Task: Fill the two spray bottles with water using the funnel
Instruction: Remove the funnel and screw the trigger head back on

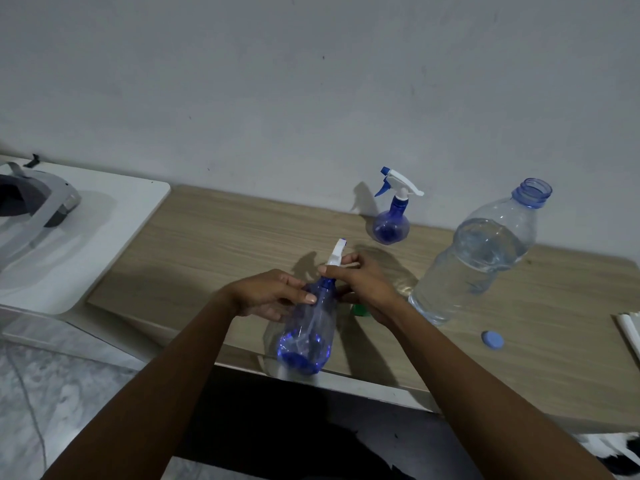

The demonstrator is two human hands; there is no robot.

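A clear blue spray bottle (306, 336) stands at the front edge of the wooden table (214, 244). My left hand (268, 294) grips its upper body. My right hand (360, 282) pinches its white spray head (336, 252) at the neck. A second blue spray bottle (391, 225) with a white and blue trigger stands near the wall, untouched. A large clear water bottle (478, 258), uncapped and about two-thirds full, stands to the right. A bit of the green funnel (360, 310) shows under my right wrist; most of it is hidden.
The water bottle's blue cap (492, 340) lies on the table near the front right. A white side table (104, 237) on the left carries a grey headset (38, 199). White strips (630, 330) lie at the far right edge. A wall bounds the back.
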